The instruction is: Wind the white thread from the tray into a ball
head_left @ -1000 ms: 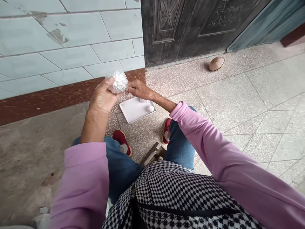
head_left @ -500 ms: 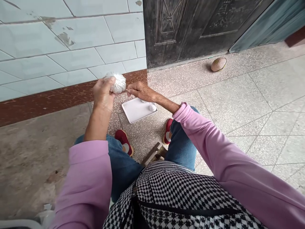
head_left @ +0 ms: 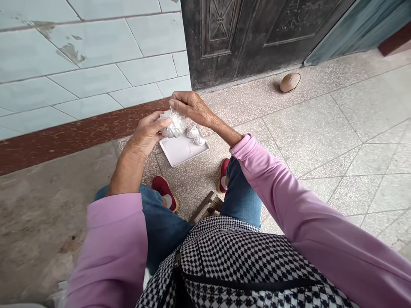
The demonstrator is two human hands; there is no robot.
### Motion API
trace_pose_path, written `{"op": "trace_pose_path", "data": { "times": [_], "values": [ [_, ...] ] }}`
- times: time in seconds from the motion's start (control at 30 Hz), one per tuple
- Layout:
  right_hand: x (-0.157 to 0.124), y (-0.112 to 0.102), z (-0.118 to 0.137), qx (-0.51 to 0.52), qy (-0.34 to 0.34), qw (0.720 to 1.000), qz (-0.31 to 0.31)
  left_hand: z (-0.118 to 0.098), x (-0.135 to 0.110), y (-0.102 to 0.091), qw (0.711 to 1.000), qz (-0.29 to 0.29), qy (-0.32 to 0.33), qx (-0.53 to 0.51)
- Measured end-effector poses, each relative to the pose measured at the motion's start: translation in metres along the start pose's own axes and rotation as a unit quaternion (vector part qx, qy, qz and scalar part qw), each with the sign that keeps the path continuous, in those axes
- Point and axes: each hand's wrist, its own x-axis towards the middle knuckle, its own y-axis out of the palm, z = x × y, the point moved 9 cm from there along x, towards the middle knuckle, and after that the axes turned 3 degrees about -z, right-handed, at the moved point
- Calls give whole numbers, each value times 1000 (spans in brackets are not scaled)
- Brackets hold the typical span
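My left hand (head_left: 146,134) is closed around a white fluffy ball of thin strips (head_left: 175,126), holding it just above a white tray (head_left: 180,152) on the floor. Above the ball, my right hand (head_left: 189,107) is pinched on a thin white strand that rises from it. Two smaller white balls (head_left: 195,136) lie on the tray's far right part. I am seated, with both knees in blue jeans and red shoes (head_left: 163,188) below the hands.
A tiled wall with a dark red base strip (head_left: 80,132) runs on the left. A dark embossed door (head_left: 244,34) stands ahead, with a brown oval object (head_left: 290,82) on the floor before it. A low wooden stool edge (head_left: 205,207) shows between my legs.
My left hand has lowered the fluffy ball toward the tray and turned it. My right hand has moved from the ball's side to above it, pulling a strand upward.
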Motion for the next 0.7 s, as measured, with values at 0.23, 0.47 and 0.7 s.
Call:
{"op": "trace_pose_path", "data": {
  "times": [0.23,0.47,0.7],
  "values": [
    [13,12,-35,108,52,993,3,-23,-14,12,998,63,28,-6],
    [22,27,-47,46,41,998,-1,-41,-11,11,997,28,76,-19],
    [0,42,-23,-94,47,992,65,-34,-1,-10,979,-89,91,-158]
  ]
}}
